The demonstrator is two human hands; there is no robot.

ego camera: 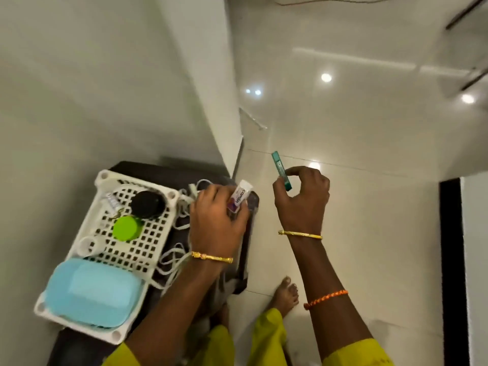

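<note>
**Two small stationery bits in hand, over a basket of odds and ends**

Head view: the left hand (216,223) has its fingers curled round a small white tube-shaped pack with a purple patch (239,197). The pack reads "camlin" along its length, and its long axis runs diagonally with the white end poking up and to the right, away from the person. The right hand (303,199) pinches a slim teal plastic case (281,170) between thumb and fingertips over the glossy floor, nearly upright in frame with its top leaning a bit left; any print on it is too small to read. Just left of the hands, a white perforated plastic basket (104,177) sits on a dark surface (184,170). The basket holds a black round lid (146,204), a lime green round cap (126,228), a small white bottle (87,245) and a pale blue rounded plastic box (92,291). Tangled white cords (171,260) lie beside it.
</note>
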